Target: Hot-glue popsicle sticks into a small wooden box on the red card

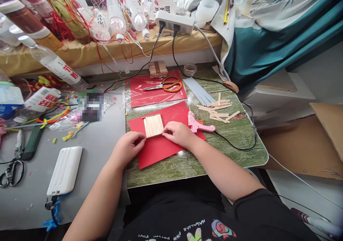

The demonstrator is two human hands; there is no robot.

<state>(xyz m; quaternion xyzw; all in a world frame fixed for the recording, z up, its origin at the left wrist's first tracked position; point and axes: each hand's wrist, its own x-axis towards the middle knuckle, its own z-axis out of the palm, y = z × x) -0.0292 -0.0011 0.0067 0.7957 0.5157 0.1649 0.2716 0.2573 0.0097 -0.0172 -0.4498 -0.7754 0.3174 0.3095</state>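
Observation:
A small panel of wooden craft sticks (153, 125) lies on a red paper sheet (160, 148) on the green wood-patterned board (193, 166). My left hand (128, 147) pinches the panel's near left corner with curled fingers. My right hand (179, 133) presses closed fingertips on its near right corner. A pink glue gun (198, 125) lies just right of my right hand, its black cord looping away.
Loose craft sticks (219, 109) and pale blue strips (198, 90) lie at the right. Orange-handled scissors (167, 85) rest on a second red sheet, a stick stack (158, 69) behind. A white power bank (65, 170), black scissors (12, 169), bottles and a power strip (174, 21) crowd the left and back.

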